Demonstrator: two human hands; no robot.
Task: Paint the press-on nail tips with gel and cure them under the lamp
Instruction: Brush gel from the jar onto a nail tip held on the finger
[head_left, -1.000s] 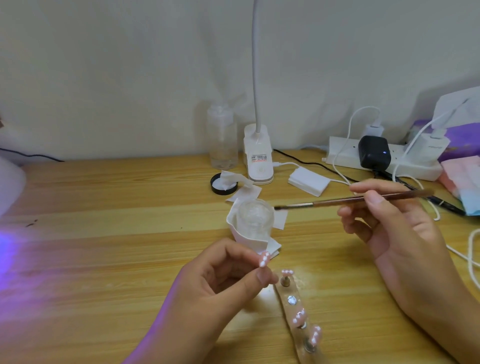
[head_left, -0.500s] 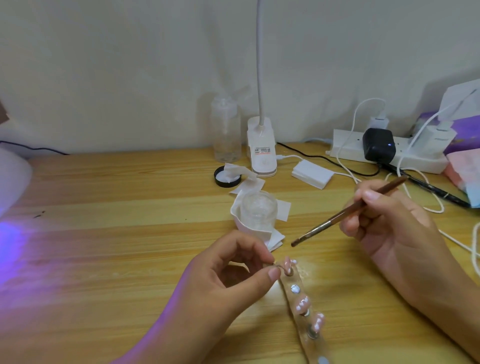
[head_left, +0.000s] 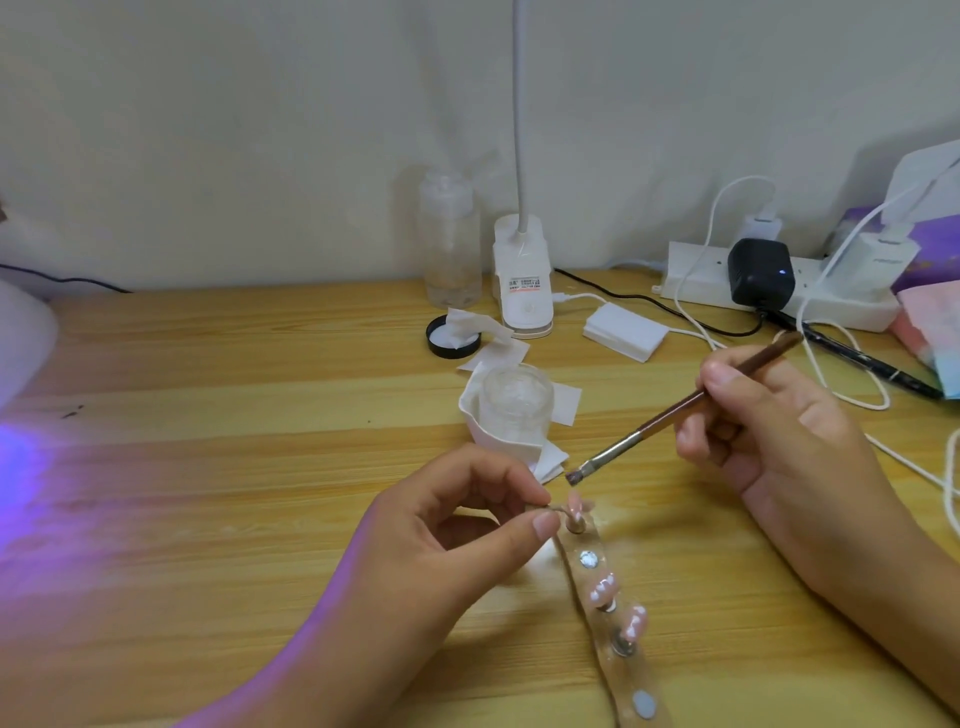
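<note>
The left hand (head_left: 447, 525) pinches a pink nail tip (head_left: 574, 505) on the clear holder strip (head_left: 618, 623). The right hand (head_left: 769, 415) grips the brush (head_left: 675, 410), bristles just above that tip.

Pink nail tips (head_left: 602, 592) on clear strip (head_left: 631, 675), brush (head_left: 675, 413) tilted above

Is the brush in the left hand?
No, the right hand grips the brush, while the left hand pinches the nail tip by its mount.

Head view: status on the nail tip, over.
Left hand pinches top nail tip on holder strip. Right hand holds brush, bristles just above it. Nothing blocking.
</note>
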